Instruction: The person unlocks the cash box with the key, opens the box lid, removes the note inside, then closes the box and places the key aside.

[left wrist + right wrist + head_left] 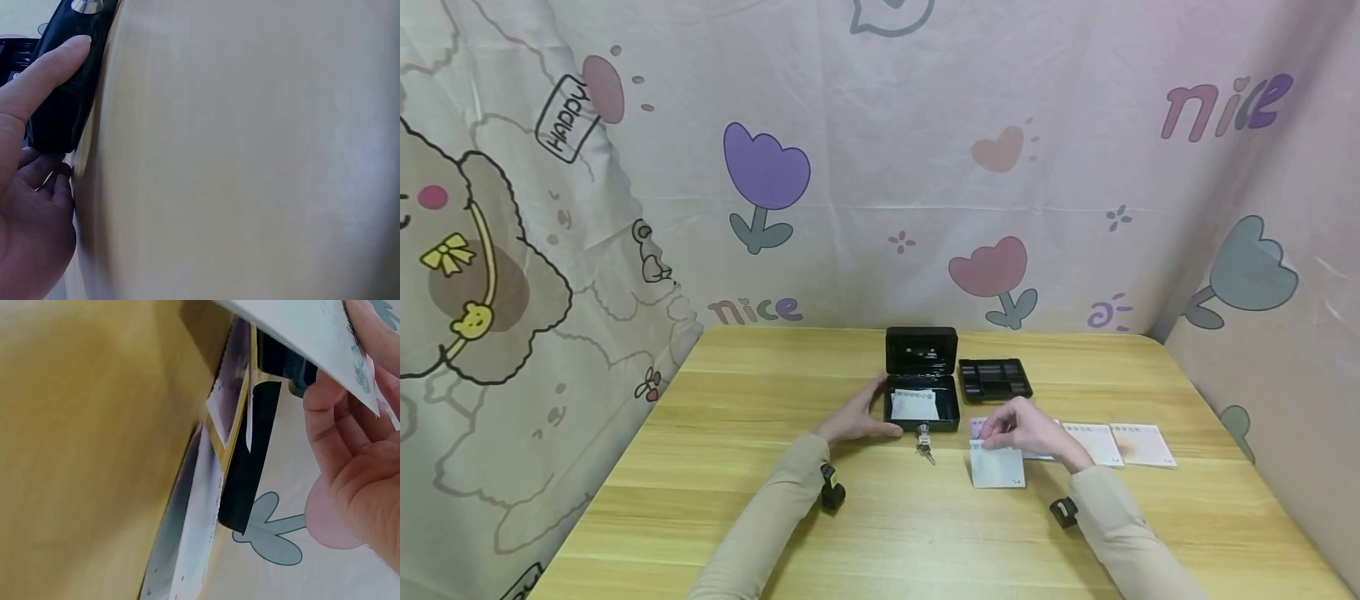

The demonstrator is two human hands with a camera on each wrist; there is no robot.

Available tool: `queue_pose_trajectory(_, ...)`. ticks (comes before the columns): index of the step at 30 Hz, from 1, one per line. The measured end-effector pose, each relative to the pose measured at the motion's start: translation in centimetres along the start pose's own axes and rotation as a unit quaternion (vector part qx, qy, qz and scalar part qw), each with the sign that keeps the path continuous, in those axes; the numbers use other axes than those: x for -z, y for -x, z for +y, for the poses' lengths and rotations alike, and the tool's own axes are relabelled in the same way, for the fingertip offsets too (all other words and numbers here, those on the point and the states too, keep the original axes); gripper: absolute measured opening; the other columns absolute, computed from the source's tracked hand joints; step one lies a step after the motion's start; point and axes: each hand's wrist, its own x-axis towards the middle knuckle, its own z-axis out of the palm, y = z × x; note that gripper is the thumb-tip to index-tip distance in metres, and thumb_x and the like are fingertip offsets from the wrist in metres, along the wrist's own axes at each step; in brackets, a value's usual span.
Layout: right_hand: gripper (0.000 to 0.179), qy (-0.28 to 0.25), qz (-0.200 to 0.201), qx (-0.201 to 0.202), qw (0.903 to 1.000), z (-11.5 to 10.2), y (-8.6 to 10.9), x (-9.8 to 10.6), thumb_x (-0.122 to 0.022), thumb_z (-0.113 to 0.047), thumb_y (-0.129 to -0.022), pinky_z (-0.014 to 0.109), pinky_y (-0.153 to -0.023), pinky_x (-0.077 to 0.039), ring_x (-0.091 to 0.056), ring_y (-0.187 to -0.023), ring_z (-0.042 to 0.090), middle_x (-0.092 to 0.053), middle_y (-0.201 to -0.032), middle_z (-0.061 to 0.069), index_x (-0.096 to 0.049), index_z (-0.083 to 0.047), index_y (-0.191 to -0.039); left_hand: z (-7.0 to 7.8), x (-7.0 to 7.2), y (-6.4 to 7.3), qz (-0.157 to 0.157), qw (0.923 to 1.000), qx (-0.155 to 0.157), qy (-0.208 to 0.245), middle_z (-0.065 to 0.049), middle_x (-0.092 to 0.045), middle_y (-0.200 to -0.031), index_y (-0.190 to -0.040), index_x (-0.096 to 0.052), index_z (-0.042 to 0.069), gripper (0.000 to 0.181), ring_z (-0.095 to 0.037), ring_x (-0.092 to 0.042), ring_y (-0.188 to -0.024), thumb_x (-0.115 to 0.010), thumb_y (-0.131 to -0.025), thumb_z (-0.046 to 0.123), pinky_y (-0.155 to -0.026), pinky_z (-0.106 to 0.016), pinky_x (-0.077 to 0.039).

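A small black cash box [946,424] stands on the table with its lid raised. Several white paper slips [914,406] lie inside it. My left hand [857,418] grips the box's front left corner, thumb on the front wall [65,94] and fingers round the side. Keys [925,450] hang from the lock at the front. To the right of the box, my right hand [1024,429] pinches the upper edge of a white paper slip [997,468] between thumb and fingers. In the right wrist view that slip [306,340] is tilted and shows green print.
A black compartment tray [995,395] sits right of the cash box. Paper slips lie in a row at right, including a white one [1093,443], a brown-tinged one [1142,445] and a purple one [977,427]. A printed cloth [865,167] hangs behind the wooden table [910,533].
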Motion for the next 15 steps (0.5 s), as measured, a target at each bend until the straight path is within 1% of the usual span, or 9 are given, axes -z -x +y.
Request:
queue_pose_trajectory(7,0.005,0.016,0.007,0.022,0.9996,0.3,0.6,-0.3,-0.081,-0.006,-0.08,0.017,-0.062,-0.049,-0.055,-0.067,0.002,-0.073,-0.077,0.004,-0.076,-0.006,-0.082,0.1,-0.1,0.1,0.0,1.0,0.003,0.0,-0.018,-0.018,-0.169,-0.162,-0.014,0.006,0.114,-0.037,-0.022,-0.155,-0.088,-0.078,0.031,-0.128,-0.054,-0.021)
queue_pose_trajectory(10,0.005,0.014,0.004,0.031,0.9994,0.5,0.8,-0.4,-0.08,-0.004,-0.079,0.017,-0.061,-0.05,-0.055,-0.066,0.0,-0.073,-0.077,0.006,-0.076,-0.004,-0.082,0.1,-0.1,0.1,0.001,1.0,0.007,0.0,-0.016,-0.017,-0.169,-0.162,-0.015,0.008,0.114,-0.035,-0.022,-0.155,-0.088,-0.077,0.031,-0.128,-0.052,-0.02)
queue_pose_trajectory(15,0.007,0.008,-0.009,0.033,0.9994,0.8,1.1,-0.3,-0.08,-0.003,-0.079,0.017,-0.06,-0.052,-0.056,-0.066,-0.001,-0.074,-0.078,0.009,-0.076,-0.002,-0.083,0.0,-0.2,0.1,0.004,0.9999,0.01,0.004,-0.016,-0.018,-0.169,-0.162,-0.015,0.009,0.113,-0.036,-0.022,-0.155,-0.088,-0.078,0.031,-0.128,-0.054,-0.021)
